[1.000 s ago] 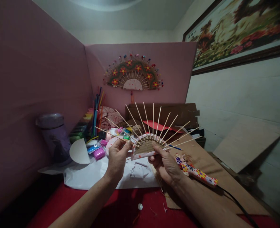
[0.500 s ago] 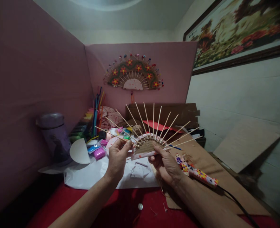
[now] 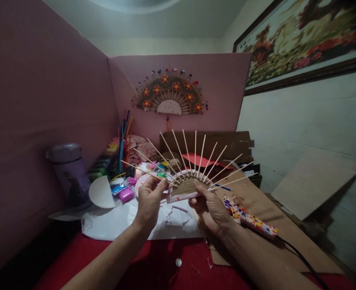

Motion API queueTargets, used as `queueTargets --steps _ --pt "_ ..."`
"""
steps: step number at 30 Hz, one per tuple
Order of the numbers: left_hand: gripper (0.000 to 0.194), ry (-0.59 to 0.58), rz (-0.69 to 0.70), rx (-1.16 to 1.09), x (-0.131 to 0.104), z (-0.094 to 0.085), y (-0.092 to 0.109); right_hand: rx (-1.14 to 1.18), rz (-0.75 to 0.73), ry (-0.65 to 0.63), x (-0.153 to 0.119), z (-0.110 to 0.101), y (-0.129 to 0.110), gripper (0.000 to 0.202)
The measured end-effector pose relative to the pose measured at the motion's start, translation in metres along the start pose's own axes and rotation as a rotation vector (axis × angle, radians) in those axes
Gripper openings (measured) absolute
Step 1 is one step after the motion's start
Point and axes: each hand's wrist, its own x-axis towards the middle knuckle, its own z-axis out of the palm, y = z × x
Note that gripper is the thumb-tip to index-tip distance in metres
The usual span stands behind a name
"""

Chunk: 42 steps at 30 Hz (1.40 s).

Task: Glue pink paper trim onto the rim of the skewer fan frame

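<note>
My right hand (image 3: 211, 207) is closed on the lower right of a cardboard half-circle (image 3: 184, 188), thumb on the bare corrugated face and fingers behind. Pale spotted fabric wraps the curved and straight edges of this piece. Several thin wooden sticks (image 3: 200, 157) fan out from its curved edge. At the left end, my left hand (image 3: 149, 203) pinches the lowest stick (image 3: 140, 170) between thumb and forefinger, close to the cardboard. Both hands hold the fan frame above the table, its sticks pointing up and outward.
A flower-patterned corded tool (image 3: 252, 221), shaped like a glue gun, lies on a cardboard sheet (image 3: 292, 241) at right. Bright packets (image 3: 125, 195), a white half-circle (image 3: 102, 192) and a purple flask (image 3: 67, 175) are at left. A finished fan (image 3: 169, 92) hangs on the pink panel.
</note>
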Motion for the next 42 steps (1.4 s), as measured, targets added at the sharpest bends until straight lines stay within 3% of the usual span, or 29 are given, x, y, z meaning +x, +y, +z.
queueTargets --steps 42 --pt "0.018 -0.010 0.012 0.029 0.0004 -0.0016 -0.0039 0.020 0.001 -0.009 0.0014 -0.0022 0.0010 0.023"
